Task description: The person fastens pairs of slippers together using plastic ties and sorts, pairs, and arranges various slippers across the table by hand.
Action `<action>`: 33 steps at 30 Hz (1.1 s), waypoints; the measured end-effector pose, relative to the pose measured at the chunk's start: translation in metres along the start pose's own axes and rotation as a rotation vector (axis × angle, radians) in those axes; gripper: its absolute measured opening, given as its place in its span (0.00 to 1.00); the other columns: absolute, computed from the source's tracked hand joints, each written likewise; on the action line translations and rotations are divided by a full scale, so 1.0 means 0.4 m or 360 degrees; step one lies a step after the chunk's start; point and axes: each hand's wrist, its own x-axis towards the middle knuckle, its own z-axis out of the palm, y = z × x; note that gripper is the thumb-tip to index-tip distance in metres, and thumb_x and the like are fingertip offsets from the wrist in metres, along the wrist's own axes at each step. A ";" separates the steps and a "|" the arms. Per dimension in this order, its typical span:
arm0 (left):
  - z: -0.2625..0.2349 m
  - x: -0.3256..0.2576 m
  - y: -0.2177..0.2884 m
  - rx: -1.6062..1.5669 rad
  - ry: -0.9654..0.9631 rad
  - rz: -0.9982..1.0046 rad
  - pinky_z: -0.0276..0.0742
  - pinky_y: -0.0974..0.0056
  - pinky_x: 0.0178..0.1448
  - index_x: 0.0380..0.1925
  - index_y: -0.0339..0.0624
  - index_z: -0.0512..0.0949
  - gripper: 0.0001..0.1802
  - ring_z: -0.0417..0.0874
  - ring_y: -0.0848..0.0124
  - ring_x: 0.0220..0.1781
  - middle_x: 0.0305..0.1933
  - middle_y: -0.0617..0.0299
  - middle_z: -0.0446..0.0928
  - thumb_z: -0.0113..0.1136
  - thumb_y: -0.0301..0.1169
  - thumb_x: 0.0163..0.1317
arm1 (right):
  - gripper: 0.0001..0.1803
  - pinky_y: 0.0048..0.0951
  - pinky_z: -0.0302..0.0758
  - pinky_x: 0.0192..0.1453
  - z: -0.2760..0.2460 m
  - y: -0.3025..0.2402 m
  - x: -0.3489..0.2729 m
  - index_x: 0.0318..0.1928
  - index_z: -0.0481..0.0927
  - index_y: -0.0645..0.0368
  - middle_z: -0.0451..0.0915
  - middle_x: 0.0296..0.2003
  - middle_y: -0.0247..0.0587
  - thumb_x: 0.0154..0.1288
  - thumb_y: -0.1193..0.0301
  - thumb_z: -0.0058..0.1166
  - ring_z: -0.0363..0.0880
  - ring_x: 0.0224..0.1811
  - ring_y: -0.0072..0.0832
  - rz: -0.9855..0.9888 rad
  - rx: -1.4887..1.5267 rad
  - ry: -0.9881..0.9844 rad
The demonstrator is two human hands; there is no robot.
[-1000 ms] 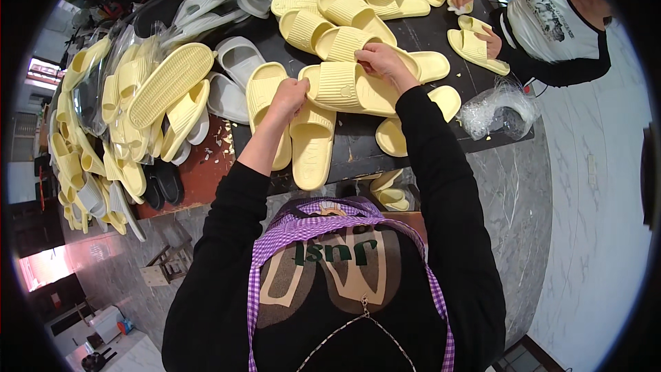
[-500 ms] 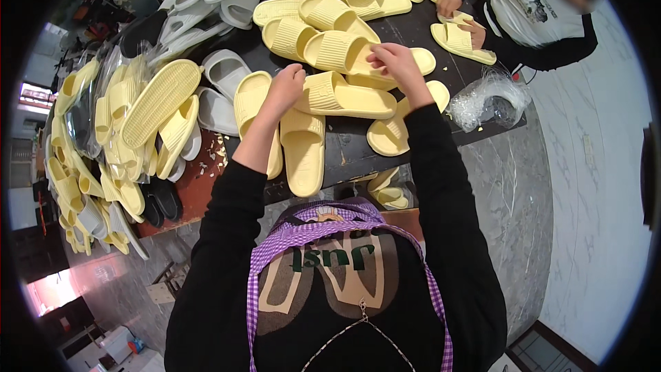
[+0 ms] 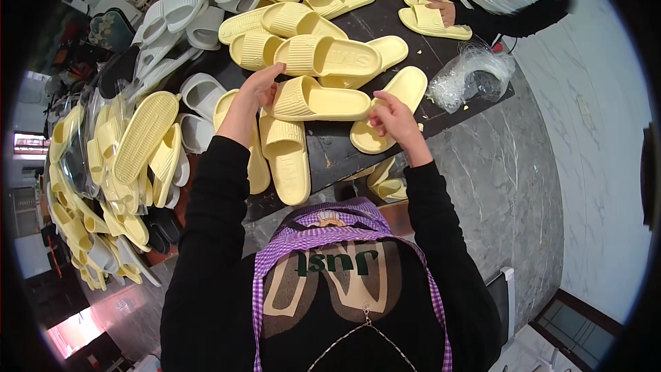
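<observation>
A yellow slipper (image 3: 337,102) with a ribbed strap lies crosswise on other slippers at the middle of the dark table. My left hand (image 3: 256,91) is at its toe end, fingers stretched out and apart, seemingly touching the strap side. By the heel end is my right hand (image 3: 394,122), forefinger extended, the other fingers loosely bent and partly hidden. Beneath and nearer to me a second yellow slipper (image 3: 289,165) points toward me. To the right, another yellow slipper (image 3: 399,93) lies slanted under my right hand. Just beyond is one more ribbed yellow slipper (image 3: 344,57).
Grey slippers (image 3: 182,0) are heaped at the far left, with bagged yellow slippers (image 3: 124,151) nearer on that side. A bundle of clear plastic (image 3: 471,76) sits at the table's right edge. Across the right corner, a co-worker's hands (image 3: 441,7) handle a yellow slipper (image 3: 430,22).
My right hand has come toward me from the farther slippers to the heel end of the middle slipper. My left hand has opened from a closed pose. The whole view has shifted slightly.
</observation>
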 end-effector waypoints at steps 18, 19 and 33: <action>0.051 -0.066 0.028 -0.0809 -0.0202 0.0700 0.79 0.65 0.40 0.36 0.40 0.71 0.06 0.79 0.71 0.35 0.34 0.62 0.75 0.55 0.30 0.62 | 0.16 0.19 0.74 0.31 -0.145 0.046 -0.036 0.51 0.72 0.64 0.77 0.39 0.40 0.63 0.73 0.48 0.76 0.34 0.20 -0.0260 0.0144 0.0472; 0.060 -0.064 0.030 -0.0836 -0.0182 0.0758 0.78 0.66 0.40 0.36 0.40 0.71 0.06 0.78 0.72 0.34 0.33 0.62 0.75 0.55 0.30 0.61 | 0.15 0.19 0.74 0.32 -0.166 0.051 -0.038 0.50 0.72 0.64 0.78 0.39 0.39 0.63 0.73 0.48 0.76 0.34 0.20 -0.0247 0.0110 0.0519; 0.182 -0.045 0.049 -0.1020 -0.0164 0.0588 0.77 0.60 0.49 0.43 0.40 0.70 0.11 0.78 0.65 0.43 0.41 0.58 0.76 0.52 0.33 0.63 | 0.14 0.18 0.72 0.31 -0.197 0.134 -0.011 0.47 0.75 0.62 0.78 0.36 0.33 0.61 0.73 0.49 0.75 0.32 0.16 -0.0213 -0.0121 0.0617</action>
